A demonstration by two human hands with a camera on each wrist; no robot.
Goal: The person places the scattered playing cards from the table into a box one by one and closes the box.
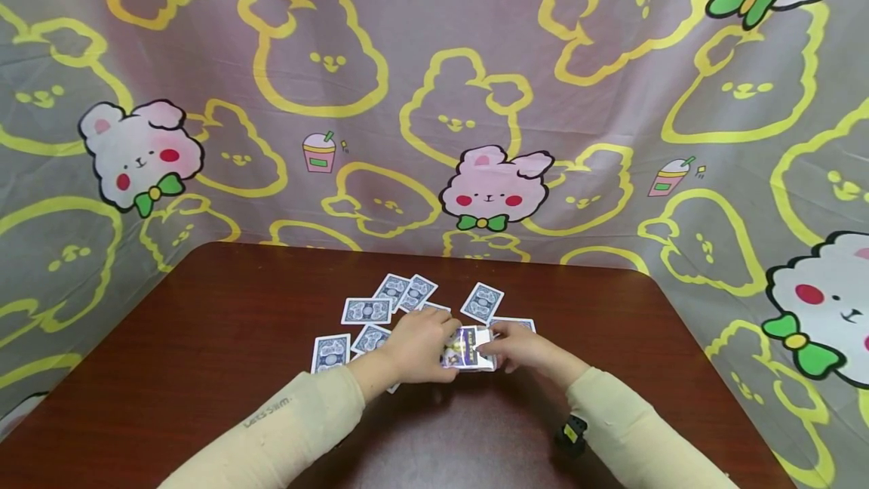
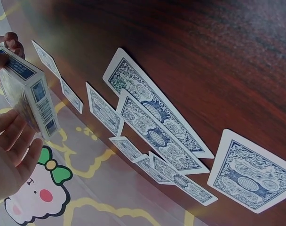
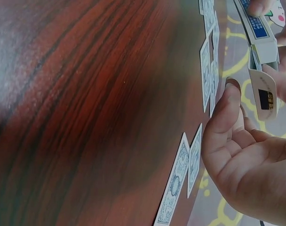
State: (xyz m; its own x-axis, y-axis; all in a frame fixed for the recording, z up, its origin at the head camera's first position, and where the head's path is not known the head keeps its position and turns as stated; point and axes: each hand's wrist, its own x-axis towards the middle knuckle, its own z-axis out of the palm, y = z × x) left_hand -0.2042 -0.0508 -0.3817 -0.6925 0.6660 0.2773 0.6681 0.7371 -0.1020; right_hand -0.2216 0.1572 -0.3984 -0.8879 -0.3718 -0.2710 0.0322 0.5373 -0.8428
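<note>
My left hand (image 1: pixel 422 344) grips a playing card box (image 1: pixel 468 347) with a shiny printed front, thumb on one side and fingers on the other. The box is held up over the table, and its barcoded end (image 2: pixel 45 107) shows in the left wrist view. At the opposite end the white flap (image 3: pixel 264 96) is folded out. My right hand (image 1: pixel 519 345) is at that end, a finger touching the opening by the flap while the thumb stays apart from the box. Cards show just inside the opening.
Several playing cards with blue-patterned backs lie face down, some overlapping: one card (image 1: pixel 366 311) to the left, another card (image 1: pixel 482 302) behind the box. They rest on a dark reddish-brown wooden table (image 1: pixel 224 323). A patterned cloth (image 1: pixel 380 134) hangs behind its far edge.
</note>
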